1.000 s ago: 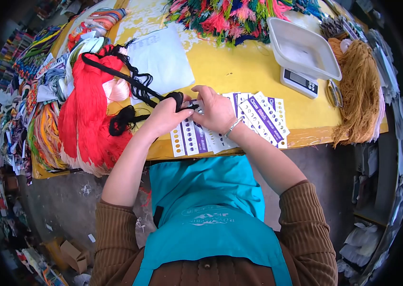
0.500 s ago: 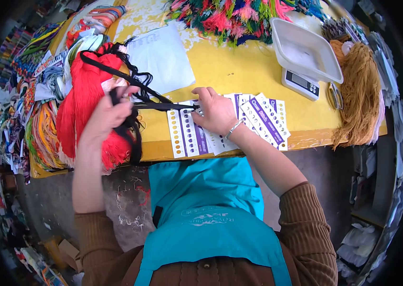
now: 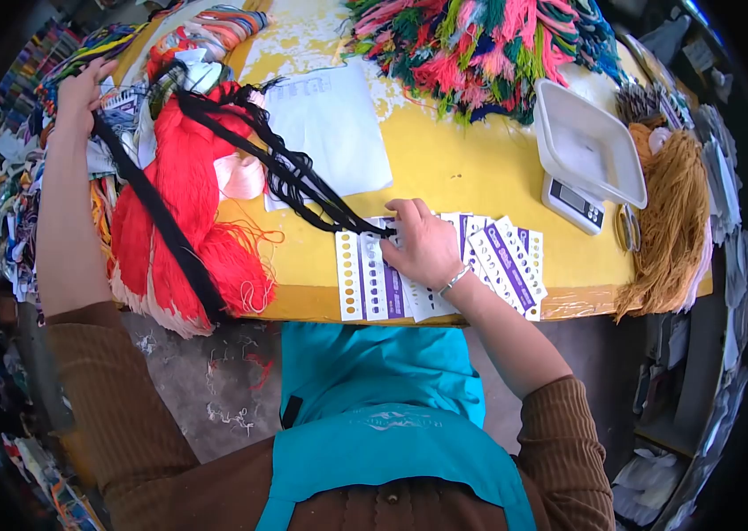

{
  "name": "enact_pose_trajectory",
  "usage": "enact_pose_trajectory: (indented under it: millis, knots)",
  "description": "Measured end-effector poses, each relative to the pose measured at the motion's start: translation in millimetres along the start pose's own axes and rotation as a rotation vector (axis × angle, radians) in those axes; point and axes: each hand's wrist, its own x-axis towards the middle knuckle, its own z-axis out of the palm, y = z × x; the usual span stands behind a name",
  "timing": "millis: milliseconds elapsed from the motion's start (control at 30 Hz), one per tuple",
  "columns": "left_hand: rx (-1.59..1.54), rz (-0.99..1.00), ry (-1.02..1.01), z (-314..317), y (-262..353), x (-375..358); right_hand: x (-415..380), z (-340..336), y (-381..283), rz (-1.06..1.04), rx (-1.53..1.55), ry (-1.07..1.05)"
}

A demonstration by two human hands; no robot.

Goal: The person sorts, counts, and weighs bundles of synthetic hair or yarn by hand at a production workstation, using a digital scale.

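Observation:
My left hand (image 3: 84,93) is raised at the far left above the thread bundles, closed around part of a long black embroidery thread (image 3: 157,205). From this hand the thread slants down across a red thread hank (image 3: 181,177) to the table's front edge. More black strands run from the red hank to my right hand (image 3: 430,248). My right hand rests on punched thread cards (image 3: 374,283) with purple bands, its thumb and fingers pinching the black thread at the top of a card. The exact grip under the fingers is partly hidden.
A white tray (image 3: 591,146) sits on a digital scale (image 3: 573,205) at the right. Tan thread (image 3: 670,221) hangs over the table's right corner. Multicoloured thread (image 3: 480,53) lies at the back, a paper sheet (image 3: 330,133) nearer the middle. Several other bundles fill the left side.
My left hand has swung up and out to the far left, drawing the black thread with it into a long slanting line. My right hand stays on the cards.

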Motion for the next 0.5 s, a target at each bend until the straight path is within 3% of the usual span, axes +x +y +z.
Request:
enact_pose_trajectory:
  millis: [100,133,200,233,267,367,467,500]
  knots:
    - [0.536,0.217,0.179,-29,-9,14,0,2,1,-0.013,0.002,0.005]
    - [0.724,0.236,0.059,-47,-12,20,-1,4,3,-0.039,0.002,0.032]
    - [0.998,0.338,0.092,-57,-7,1,-2,4,2,-0.065,0.013,0.053]
    - [1.011,0.289,-0.084,-65,1,-14,-2,6,4,-0.08,0.011,0.073]
    - [1.075,0.279,-0.066,-55,23,-58,-2,8,5,-0.097,0.011,0.092]
    - [1.135,0.231,-0.374,-81,35,-83,-2,8,3,-0.113,-0.017,0.094]
    - [1.476,0.63,-0.326,-109,33,-97,-3,7,1,-0.094,-0.043,0.077]
    - [1.438,0.496,-0.427,-123,38,-86,-3,6,-2,-0.088,-0.048,0.076]
